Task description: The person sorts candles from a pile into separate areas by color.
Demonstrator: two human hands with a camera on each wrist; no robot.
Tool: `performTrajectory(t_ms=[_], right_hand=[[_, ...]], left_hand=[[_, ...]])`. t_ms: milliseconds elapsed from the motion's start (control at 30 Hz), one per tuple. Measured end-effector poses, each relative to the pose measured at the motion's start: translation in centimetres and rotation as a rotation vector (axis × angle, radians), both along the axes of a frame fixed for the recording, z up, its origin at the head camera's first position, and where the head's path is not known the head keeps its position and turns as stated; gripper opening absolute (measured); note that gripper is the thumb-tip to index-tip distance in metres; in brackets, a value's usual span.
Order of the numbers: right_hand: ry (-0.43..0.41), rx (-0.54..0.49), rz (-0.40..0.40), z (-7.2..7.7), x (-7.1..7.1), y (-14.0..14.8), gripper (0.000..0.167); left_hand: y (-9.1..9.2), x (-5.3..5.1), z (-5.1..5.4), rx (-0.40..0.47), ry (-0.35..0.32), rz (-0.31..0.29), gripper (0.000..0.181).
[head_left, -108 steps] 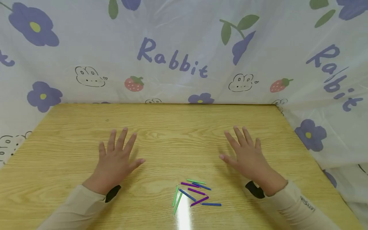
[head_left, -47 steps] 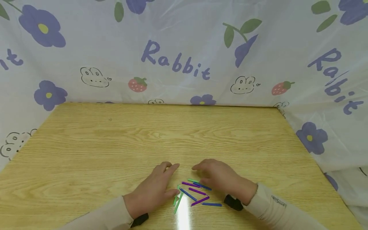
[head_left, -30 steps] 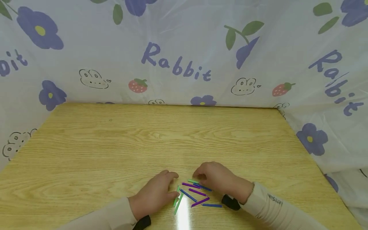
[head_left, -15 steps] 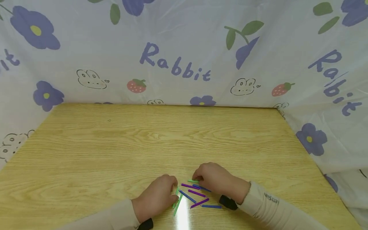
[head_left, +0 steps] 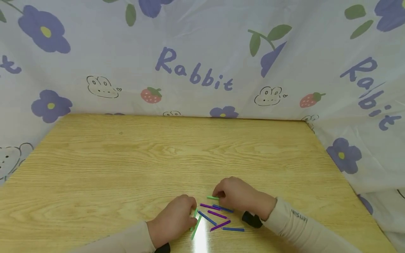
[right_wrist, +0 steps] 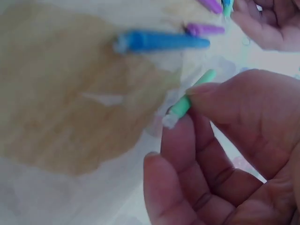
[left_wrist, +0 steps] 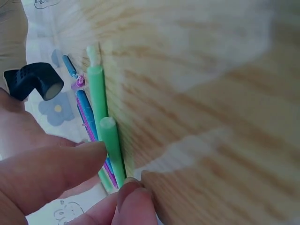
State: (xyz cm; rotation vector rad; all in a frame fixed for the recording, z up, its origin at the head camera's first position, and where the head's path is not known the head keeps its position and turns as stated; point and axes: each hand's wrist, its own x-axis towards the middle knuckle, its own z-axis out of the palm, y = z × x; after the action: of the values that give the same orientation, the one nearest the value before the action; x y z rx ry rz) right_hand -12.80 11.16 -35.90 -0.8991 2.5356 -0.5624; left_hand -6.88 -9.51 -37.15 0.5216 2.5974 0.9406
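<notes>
Purple "Rabbit" (head_left: 194, 73) across the white backdrop (head_left: 196, 31) behind the table (head_left: 174, 165), "Rabbit" again slanting down its right side, cut-off "t" (head_left: 9, 66) at far left, dark lettering (head_left: 299, 216) on the right sleeve (head_left: 295, 230), too small to read

coloured sticks (head_left: 217, 214) lie on a wood-grained table (head_left: 177, 158).

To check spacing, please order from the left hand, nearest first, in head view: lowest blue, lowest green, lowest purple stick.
1. Lowest green stick, beside the left hand.
2. Lowest purple stick, farther right.
3. Lowest blue stick, rightmost of these.
</notes>
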Motion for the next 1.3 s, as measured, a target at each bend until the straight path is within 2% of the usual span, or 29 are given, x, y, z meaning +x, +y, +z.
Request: performTrajectory(t_ms=[367, 733, 900, 1100, 1300], right_hand=[[-0.002, -0.095, -0.111, 0.5, -2.1, 0.5, 0.021], [-0.028, -0.131, -0.23, 0.8, -5.5, 0.6, 0.022], [-0.013, -0.141, -0.236, 0.9, -7.1, 0.6, 0.022], [-0.025, -0.143, -0.27, 0.8, -8.9, 0.3, 0.025], [-0.002, -0.125, -0.28, 0.7, -10.4, -0.2, 0.025]], left_hand=[[0.1, -0.2, -0.2, -0.01, -0.025, -0.006, 0.017], [0.2, -0.3, -0.5, -0.005, -0.025, 0.0, 0.015], [0.1, -0.1, -0.5, 0.005, -0.002, -0.005, 0.016], [0.0, -0.1, -0.4, 0.007, -0.018, -0.002, 0.017], [-0.1, -0.2, -0.3, 0.011, -0.022, -0.007, 0.016]])
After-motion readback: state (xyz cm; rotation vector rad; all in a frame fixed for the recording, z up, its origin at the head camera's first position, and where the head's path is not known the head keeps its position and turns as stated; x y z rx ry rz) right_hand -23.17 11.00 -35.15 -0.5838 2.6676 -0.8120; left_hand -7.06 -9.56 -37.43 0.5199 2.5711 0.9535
